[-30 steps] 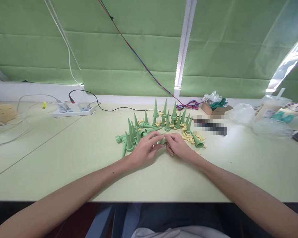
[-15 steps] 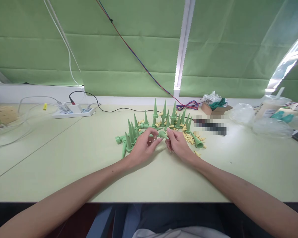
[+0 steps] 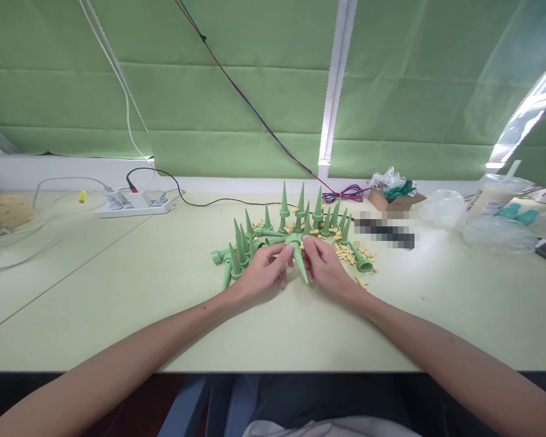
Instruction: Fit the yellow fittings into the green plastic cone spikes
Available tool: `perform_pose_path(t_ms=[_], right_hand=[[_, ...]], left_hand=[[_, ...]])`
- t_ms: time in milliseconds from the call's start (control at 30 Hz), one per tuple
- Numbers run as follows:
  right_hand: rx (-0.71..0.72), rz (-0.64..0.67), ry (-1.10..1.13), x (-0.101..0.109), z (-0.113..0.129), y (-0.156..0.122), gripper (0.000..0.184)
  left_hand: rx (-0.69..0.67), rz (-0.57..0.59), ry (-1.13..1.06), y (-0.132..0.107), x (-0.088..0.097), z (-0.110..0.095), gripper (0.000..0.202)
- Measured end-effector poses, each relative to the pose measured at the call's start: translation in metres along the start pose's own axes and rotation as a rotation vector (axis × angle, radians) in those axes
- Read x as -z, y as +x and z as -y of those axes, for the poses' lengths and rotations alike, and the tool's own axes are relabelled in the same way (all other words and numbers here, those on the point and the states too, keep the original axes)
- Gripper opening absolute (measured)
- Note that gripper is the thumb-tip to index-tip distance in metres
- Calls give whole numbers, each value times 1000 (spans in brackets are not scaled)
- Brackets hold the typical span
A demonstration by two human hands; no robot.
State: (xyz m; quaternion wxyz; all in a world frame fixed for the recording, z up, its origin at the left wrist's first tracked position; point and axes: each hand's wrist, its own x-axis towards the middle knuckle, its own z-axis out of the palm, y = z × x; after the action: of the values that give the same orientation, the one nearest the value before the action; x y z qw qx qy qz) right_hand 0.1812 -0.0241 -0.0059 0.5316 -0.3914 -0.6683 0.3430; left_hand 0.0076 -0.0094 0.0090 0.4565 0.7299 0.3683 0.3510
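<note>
A green plastic watering spike (image 3: 301, 262) is held above the table, its pointed end slanting down towards me and its wide collar at the top. My left hand (image 3: 273, 265) is closed on the collar, thumb on the near side. Right beside the collar, my right hand (image 3: 322, 262) has thumb and forefinger pinched together; a speck of yellow shows at the fingertips, but what they hold is unclear. Several similar green spikes (image 3: 318, 209) stand upright behind my hands, while others lie flat. Small yellow pieces (image 3: 347, 254) are scattered among them and to the right.
A power strip (image 3: 139, 207) with cables sits at the back left. At the back right are a small cardboard box (image 3: 394, 199), coiled red and blue wire (image 3: 349, 193), clear plastic bags (image 3: 498, 233) and a drink cup (image 3: 494, 197). A blurred dark object lies beside the spikes.
The spike has turned so that its point is now towards me. My left hand, earlier loosely open beside it, has closed on the collar; my right fingers have shifted to the collar's side.
</note>
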Motion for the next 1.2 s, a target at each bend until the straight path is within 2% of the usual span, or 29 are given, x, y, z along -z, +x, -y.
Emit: perform_pose_path(t_ms=[300,1200], right_hand=[[-46,44,-6,0,4,-1,48],[-50,84,28,1,-2,-1,46]], left_hand=[[-3,15,16,0,2,6,41],[-81,-54,155,-2,4,1,35]])
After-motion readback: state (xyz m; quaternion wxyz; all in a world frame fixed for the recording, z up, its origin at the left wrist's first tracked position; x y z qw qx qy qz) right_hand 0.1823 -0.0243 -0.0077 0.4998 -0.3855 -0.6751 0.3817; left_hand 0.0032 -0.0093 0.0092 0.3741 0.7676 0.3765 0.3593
